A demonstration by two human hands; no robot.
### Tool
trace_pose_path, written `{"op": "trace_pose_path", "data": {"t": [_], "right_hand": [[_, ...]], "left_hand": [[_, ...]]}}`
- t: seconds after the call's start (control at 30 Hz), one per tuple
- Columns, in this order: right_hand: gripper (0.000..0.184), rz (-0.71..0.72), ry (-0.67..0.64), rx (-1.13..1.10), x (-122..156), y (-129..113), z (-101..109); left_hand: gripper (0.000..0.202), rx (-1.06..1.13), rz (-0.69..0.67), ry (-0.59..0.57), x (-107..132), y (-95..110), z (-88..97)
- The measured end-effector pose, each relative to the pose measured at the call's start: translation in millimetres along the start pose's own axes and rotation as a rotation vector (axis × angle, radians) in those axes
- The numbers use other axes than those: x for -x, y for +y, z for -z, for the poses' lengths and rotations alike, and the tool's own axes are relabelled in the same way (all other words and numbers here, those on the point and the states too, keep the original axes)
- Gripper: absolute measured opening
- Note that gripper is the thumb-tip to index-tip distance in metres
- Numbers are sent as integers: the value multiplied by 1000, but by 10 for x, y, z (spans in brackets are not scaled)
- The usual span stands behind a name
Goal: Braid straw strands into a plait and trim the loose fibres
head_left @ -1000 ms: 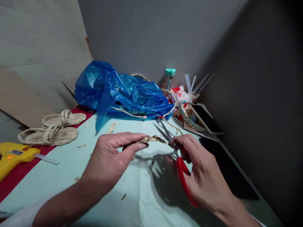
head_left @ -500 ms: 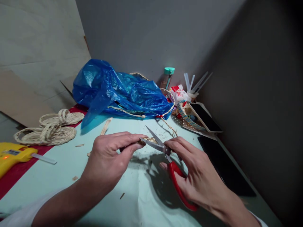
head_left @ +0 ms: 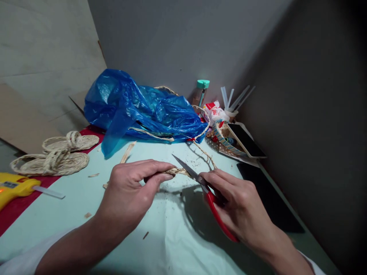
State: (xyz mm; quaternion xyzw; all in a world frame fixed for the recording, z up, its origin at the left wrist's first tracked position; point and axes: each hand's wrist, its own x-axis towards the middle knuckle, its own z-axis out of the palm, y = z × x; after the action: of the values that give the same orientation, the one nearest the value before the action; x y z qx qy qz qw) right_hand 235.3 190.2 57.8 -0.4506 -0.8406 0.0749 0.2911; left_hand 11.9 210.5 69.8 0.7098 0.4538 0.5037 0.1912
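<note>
Between the thumb and fingers of my left hand [head_left: 134, 187] is a pale braided straw cord [head_left: 180, 172], its end sticking out to the right. My right hand [head_left: 237, 206] is wrapped round red-handled scissors [head_left: 216, 214]. Their blades [head_left: 186, 166] are closed together and point up and left, crossing by the cord's right end. A thinner twisted cord [head_left: 203, 152] runs from the blue bag down to just behind my right fingers; whether they touch it I cannot tell.
A blue plastic bag [head_left: 143, 110] lies at the back. Woven straw slippers [head_left: 63, 160] and a yellow glue gun [head_left: 17, 189] are on the left. To the right lie a tablet [head_left: 246, 139], a black flat panel [head_left: 269, 198] and a cup of glue sticks [head_left: 231, 114]. Straw scraps dot the cloth.
The scissor blades, spread around the cord before, have come together. My right fingers have closed on the handles, and more of the braided cord now shows beside my left fingertips.
</note>
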Motion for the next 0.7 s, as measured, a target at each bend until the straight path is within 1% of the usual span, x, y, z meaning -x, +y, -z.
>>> {"op": "trace_pose_path", "data": {"t": [0.07, 0.17, 0.3, 0.37, 0.43, 0.5, 0.53, 0.63, 0.7], "right_hand": [[15, -27, 58, -21, -3, 25, -5], [9, -90, 191, -62, -19, 52, -2], [7, -193, 348, -194, -39, 8, 33], [7, -236, 396, -247, -41, -34, 54], [6, -262, 412, -284, -37, -61, 67], [7, -275, 368, -318, -30, -62, 66], [10, -277, 316, -333, -28, -56, 60], [23, -259, 105, -384, -33, -27, 33], [20, -257, -5, -416, -45, -17, 19]], "left_hand": [[15, -29, 12, 2, -9, 0, -2], [12, -68, 32, -16, -27, 0, -2], [20, -55, 11, -38, -29, -10, 7], [19, -45, -9, -51, -23, -14, 12], [16, -54, -12, -54, -18, -15, 16], [14, -65, -6, -54, -18, -11, 19], [13, -67, -4, -58, -19, -7, 22], [15, -84, 7, -91, -29, 9, 39], [18, -99, 16, -109, -40, 18, 60]]}}
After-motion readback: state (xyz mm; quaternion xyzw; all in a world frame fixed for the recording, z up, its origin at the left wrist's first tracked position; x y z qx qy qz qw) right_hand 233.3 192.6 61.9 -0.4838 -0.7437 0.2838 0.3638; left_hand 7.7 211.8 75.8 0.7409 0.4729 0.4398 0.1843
